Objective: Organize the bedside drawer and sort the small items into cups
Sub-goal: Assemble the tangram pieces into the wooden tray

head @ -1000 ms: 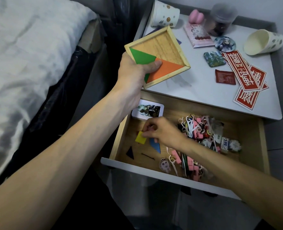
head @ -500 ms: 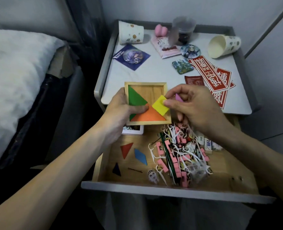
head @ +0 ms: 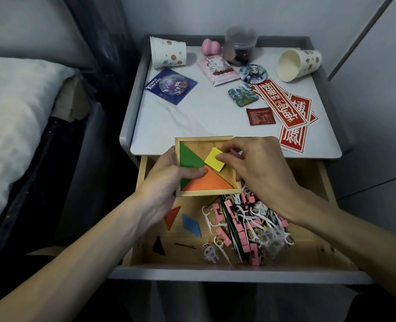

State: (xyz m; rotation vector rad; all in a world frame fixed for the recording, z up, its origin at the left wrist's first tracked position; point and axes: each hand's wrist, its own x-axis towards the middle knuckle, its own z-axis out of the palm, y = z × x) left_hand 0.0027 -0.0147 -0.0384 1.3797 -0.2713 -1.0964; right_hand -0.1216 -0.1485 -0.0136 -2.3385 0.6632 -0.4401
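Two cups [head: 169,54] [head: 297,65], three loose tangram pieces [head: 172,217] [head: 191,225] [head: 158,246]

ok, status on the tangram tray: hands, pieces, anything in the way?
Left hand grips wooden tray above drawer. Right hand pinches yellow square over tray; green triangle, orange triangle seated. Red triangle, blue piece loose in drawer; nothing blocking.
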